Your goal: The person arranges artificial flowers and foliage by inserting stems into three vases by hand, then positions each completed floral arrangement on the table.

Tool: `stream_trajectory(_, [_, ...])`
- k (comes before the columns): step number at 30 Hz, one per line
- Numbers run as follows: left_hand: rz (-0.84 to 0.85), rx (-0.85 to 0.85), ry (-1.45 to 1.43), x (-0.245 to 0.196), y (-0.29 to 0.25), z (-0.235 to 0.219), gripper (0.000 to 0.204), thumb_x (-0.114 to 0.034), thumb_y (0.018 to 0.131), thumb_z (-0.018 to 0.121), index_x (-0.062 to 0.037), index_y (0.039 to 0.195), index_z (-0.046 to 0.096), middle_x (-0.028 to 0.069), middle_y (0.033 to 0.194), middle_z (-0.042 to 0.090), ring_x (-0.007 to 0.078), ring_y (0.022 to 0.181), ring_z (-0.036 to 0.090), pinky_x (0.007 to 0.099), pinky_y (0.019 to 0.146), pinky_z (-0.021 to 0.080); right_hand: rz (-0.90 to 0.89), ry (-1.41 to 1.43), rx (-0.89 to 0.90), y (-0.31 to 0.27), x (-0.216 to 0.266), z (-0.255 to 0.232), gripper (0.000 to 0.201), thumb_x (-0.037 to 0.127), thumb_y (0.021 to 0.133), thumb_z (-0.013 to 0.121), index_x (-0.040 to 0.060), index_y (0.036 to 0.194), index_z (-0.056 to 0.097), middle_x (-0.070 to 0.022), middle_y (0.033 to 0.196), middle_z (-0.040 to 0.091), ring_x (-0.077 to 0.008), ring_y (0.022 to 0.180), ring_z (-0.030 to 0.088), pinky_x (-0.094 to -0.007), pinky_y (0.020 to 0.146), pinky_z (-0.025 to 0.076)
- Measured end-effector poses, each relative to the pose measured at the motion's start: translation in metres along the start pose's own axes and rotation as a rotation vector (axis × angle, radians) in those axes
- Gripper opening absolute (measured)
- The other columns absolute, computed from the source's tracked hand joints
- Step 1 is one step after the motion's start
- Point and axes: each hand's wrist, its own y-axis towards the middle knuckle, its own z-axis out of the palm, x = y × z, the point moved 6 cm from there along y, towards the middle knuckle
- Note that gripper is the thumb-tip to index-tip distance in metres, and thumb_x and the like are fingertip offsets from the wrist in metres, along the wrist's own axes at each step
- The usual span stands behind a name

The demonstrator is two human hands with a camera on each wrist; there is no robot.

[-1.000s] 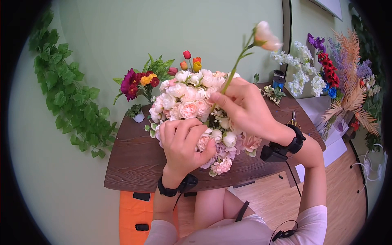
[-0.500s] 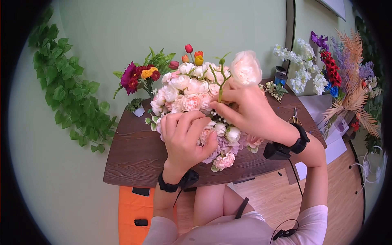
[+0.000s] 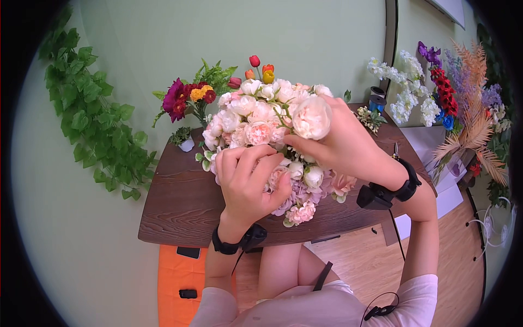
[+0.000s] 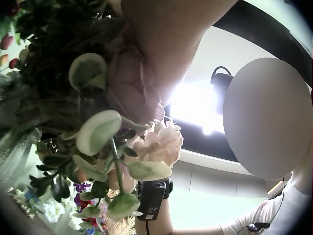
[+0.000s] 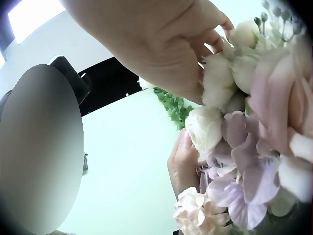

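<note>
A large bouquet of white, pink and lilac flowers point(image 3: 234, 119) stands at the middle of the table. My right hand point(image 3: 351, 139) is over its right side and pinches the stem of a creamy-white peony point(image 3: 311, 117), whose bloom faces up toward the head camera. That stem's lower part is hidden among the flowers. My left hand point(image 3: 245, 185) holds the near left side of the bouquet, fingers curled over the blooms and thumb by a pink flower. The right wrist view shows lilac petals point(image 5: 244, 181) and a white bud point(image 5: 203, 128) below the right hand.
Behind the bouquet are tulips point(image 3: 268, 75) and a purple, red and yellow bunch point(image 3: 188, 98). A small potted plant point(image 3: 185, 139) stands at left on the dark wooden table point(image 3: 180, 212). Ribbon spools point(image 3: 377, 99) and scissors point(image 3: 396, 150) lie at right, near tall colourful stems point(image 3: 447, 98).
My right hand has lowered the peony from high above the bouquet down among its flowers, and the bloom has turned toward the camera. My left hand has stayed on the near left side.
</note>
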Motion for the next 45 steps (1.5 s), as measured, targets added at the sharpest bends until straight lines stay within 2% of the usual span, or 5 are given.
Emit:
stream_trajectory(9, [-0.001, -0.003, -0.004, -0.001, 0.0, 0.001, 0.02, -0.021, 0.067, 0.061, -0.0079, 0.081, 0.065, 0.0021, 0.089, 0.059, 0.0229, 0.084, 0.045, 0.0328, 0.076, 0.037, 0.147, -0.258, 0.185, -0.003, -0.007, 0.006, 0.022, 0.012, 0.068, 0.071, 0.0051, 0.087, 0.062, -0.0134, 0.086, 0.055, -0.0316, 0.079, 0.053, -0.038, 0.078, 0.042])
stream_trajectory(16, [-0.008, 0.005, -0.004, -0.001, 0.0, 0.0, 0.019, -0.022, 0.068, 0.061, -0.0084, 0.081, 0.064, 0.0021, 0.089, 0.059, 0.0231, 0.084, 0.045, 0.0329, 0.076, 0.037, 0.199, 0.05, 0.135, 0.006, 0.002, -0.014, 0.029, 0.006, 0.071, 0.068, 0.0051, 0.099, 0.061, -0.0086, 0.09, 0.059, -0.0249, 0.076, 0.056, -0.0319, 0.069, 0.046])
stream_trajectory(18, [-0.001, 0.002, -0.001, -0.001, 0.0, 0.001, 0.019, -0.022, 0.068, 0.06, -0.0085, 0.081, 0.064, 0.0022, 0.089, 0.059, 0.0232, 0.084, 0.045, 0.0331, 0.076, 0.037, 0.005, 0.06, 0.048, 0.007, 0.018, -0.02, 0.03, 0.005, 0.072, 0.068, 0.0044, 0.101, 0.061, -0.009, 0.089, 0.06, -0.024, 0.076, 0.057, -0.0301, 0.064, 0.047])
stream_trajectory(24, [0.003, -0.008, -0.003, -0.001, -0.001, 0.002, 0.019, -0.02, 0.067, 0.061, -0.0083, 0.081, 0.064, 0.0024, 0.089, 0.059, 0.0235, 0.084, 0.045, 0.0334, 0.076, 0.037, -0.108, -0.061, 0.209, -0.003, 0.007, 0.006, 0.03, 0.008, 0.071, 0.069, 0.0029, 0.1, 0.062, -0.0092, 0.093, 0.06, -0.0254, 0.079, 0.057, -0.0335, 0.063, 0.047])
stream_trajectory(45, [-0.046, -0.235, -0.119, 0.007, -0.01, -0.006, 0.025, -0.02, 0.07, 0.062, -0.0091, 0.093, 0.059, 0.0086, 0.094, 0.056, 0.0241, 0.082, 0.051, 0.0367, 0.075, 0.037, -0.056, -0.118, 0.089, -0.022, 0.017, -0.001, 0.015, 0.01, 0.074, 0.064, 0.0022, 0.086, 0.059, -0.0089, 0.092, 0.056, -0.0257, 0.086, 0.054, -0.0358, 0.072, 0.045])
